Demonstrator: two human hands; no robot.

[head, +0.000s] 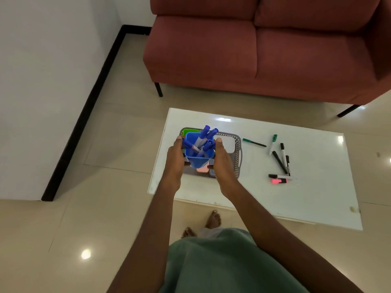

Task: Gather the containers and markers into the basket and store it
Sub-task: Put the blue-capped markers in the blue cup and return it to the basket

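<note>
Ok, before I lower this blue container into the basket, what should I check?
1. Left-hand grip and right-hand grip on the blue container: ok.
2. Blue markers sit inside it: ok.
3. It is over the basket: ok.
4. Free spot beneath it: cannot tell, the hands and container hide it.
5. Loose markers on the table gathered: not ok.

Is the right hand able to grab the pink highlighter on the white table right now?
Probably not yet: the right hand is helping the left hand hold the blue plastic cup of blue markers. The pink highlighter lies unblocked nearby, though.
</note>
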